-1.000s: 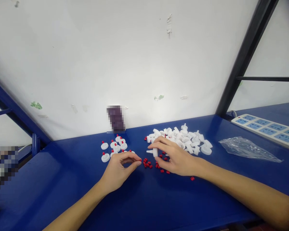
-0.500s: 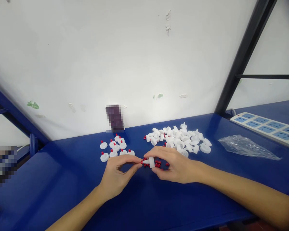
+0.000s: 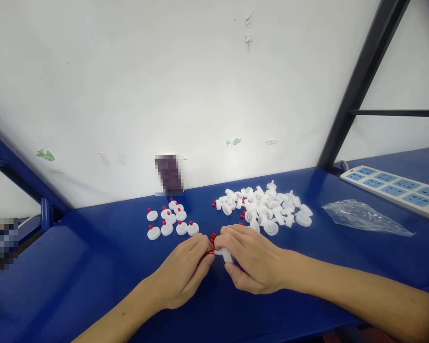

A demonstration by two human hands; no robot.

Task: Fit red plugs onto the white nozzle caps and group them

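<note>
Flanking your hands are capped nozzles (image 3: 167, 228) and loose nozzles (image 3: 268, 207); your left hand (image 3: 186, 271) pinches a red cap (image 3: 211, 251), your right (image 3: 255, 259) grips a white nozzle (image 3: 227, 256).

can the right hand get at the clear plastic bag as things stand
Probably yes: only blue tabletop shows between the right hand and the clear plastic bag. But that hand holds a white plastic nozzle cap, so it would likely need freeing.

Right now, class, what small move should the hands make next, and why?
Probably the left hand should press its red tip firmly onto the white nozzle cap in the right hand: the two are lined up and seem to meet, though fingers partly hide the fit.
</note>
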